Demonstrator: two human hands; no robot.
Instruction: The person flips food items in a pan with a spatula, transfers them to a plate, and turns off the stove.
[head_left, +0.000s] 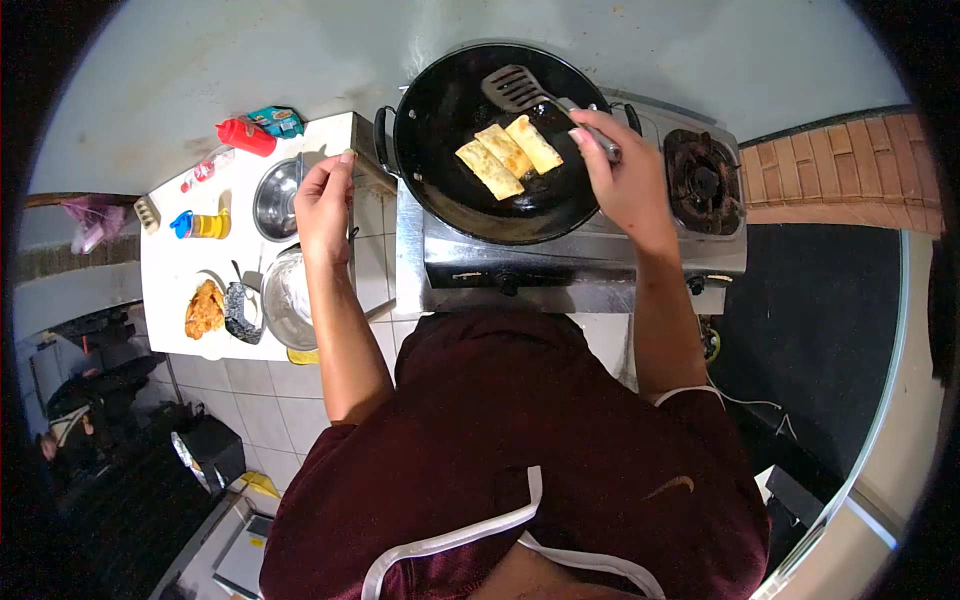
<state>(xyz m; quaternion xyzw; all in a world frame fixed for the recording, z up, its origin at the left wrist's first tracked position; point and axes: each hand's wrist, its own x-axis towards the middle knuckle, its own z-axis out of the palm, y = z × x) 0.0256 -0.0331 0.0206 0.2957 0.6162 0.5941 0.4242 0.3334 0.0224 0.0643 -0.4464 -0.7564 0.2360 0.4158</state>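
Observation:
A black wok (440, 208) sits on the stove, with three flat golden fried rolls (502, 152) lying side by side in it. My right hand (622, 180) is closed around the handle of a slotted spatula (516, 90). The spatula's head rests over the far part of the wok, just beyond the rolls and apart from them. Left of the wok, my left hand (325, 205) is raised, thumb and fingers pinched together near the wok's left handle (383, 140). What it pinches, if anything, is too small to make out.
A second burner (703, 182) is right of the wok on the steel stove (580, 268). The white table (165, 275) at left bears metal bowls (277, 203), a red bottle (246, 137), a yellow bottle with blue top (203, 225) and a plate of brown fried food (205, 310).

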